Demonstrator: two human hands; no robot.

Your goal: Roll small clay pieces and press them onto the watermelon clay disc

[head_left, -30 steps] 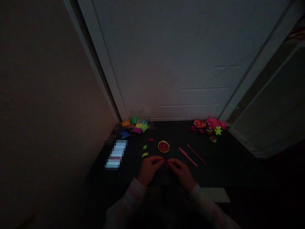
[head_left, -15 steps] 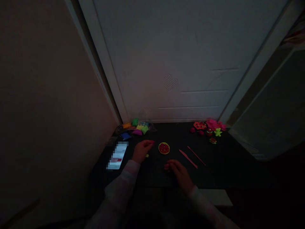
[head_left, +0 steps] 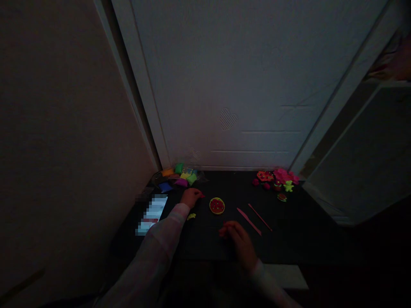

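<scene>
In dim light, my left hand [head_left: 190, 197] is closed, its fingertips pinching a small red lump of clay [head_left: 201, 196] above the dark table. Just right of it lies a small round clay pizza [head_left: 217, 206] with a yellow rim, red top and light specks. A yellow clay scrap [head_left: 192, 217] rests below my left wrist. Nearer to me, my right hand [head_left: 240, 241] has its fingers curled together over the table; darkness hides what is between them, though the fingertips look reddish. Right of the pizza lie a pink plastic knife [head_left: 249, 221] and a thin pink stick tool [head_left: 260, 217].
At the back left are several coloured clay packets [head_left: 181, 182]. A lit phone [head_left: 154, 214] lies at the left edge. Small clay figures, a pink flower shape [head_left: 284, 176] and a yellow-green bear [head_left: 288, 186] stand at the back right. A white door [head_left: 212, 85] closes off the back.
My left hand has moved a little away from me, still holding the red lump, and the yellow scrap shows more fully. My right hand stays nearly in place. The view has shifted slightly.
</scene>
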